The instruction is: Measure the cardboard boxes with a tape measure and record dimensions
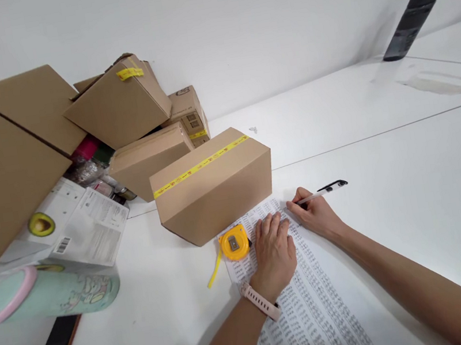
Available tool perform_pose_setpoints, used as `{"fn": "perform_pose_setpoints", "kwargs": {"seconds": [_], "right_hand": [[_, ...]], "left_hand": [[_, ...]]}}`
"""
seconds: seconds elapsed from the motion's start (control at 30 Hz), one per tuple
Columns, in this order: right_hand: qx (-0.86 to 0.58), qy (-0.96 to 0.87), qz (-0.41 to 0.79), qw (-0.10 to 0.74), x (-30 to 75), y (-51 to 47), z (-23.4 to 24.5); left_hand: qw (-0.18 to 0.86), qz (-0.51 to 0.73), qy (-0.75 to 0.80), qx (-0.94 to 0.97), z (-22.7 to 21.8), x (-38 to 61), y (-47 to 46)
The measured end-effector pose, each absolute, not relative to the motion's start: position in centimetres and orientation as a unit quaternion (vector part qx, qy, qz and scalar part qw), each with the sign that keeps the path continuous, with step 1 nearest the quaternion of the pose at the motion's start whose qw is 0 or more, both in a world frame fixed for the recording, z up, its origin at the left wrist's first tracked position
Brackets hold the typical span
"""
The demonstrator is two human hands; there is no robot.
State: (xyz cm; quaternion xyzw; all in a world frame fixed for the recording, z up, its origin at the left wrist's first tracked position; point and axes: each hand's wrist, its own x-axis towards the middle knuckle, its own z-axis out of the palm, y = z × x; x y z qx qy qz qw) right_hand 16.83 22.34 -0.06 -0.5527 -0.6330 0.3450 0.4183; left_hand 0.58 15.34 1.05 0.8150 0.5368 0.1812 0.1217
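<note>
My right hand (pixel 313 212) grips a pen (pixel 325 189) with a clear barrel and black clip, its tip close to the top right part of a sheet of paper (pixel 308 306). Columns of dense dark writing cover the sheet. Flat on that paper lies my left hand (pixel 273 250), fingers stretched out, a pink band on its wrist. Just left of it sits a yellow tape measure (pixel 234 243) with a short length of tape sticking out. Behind both, a cardboard box (pixel 216 189) sealed with yellow tape stands at the sheet's top edge.
More cardboard boxes (pixel 118 102) are piled at the back left. In front of them are a white package with an avocado picture (pixel 84 219) and a mint green bottle (pixel 74 287). A dark bottle (pixel 414 15) stands at the far right by the wall.
</note>
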Motion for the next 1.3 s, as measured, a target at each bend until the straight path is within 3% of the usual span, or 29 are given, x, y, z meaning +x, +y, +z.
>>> {"fn": "perform_pose_setpoints", "kwargs": {"seconds": [1.3], "right_hand": [[-0.568,-0.624,0.341,0.415,16.69,22.22,0.76]], "left_hand": [[0.112,0.187,0.536,0.816,0.97,0.53,15.30]]}}
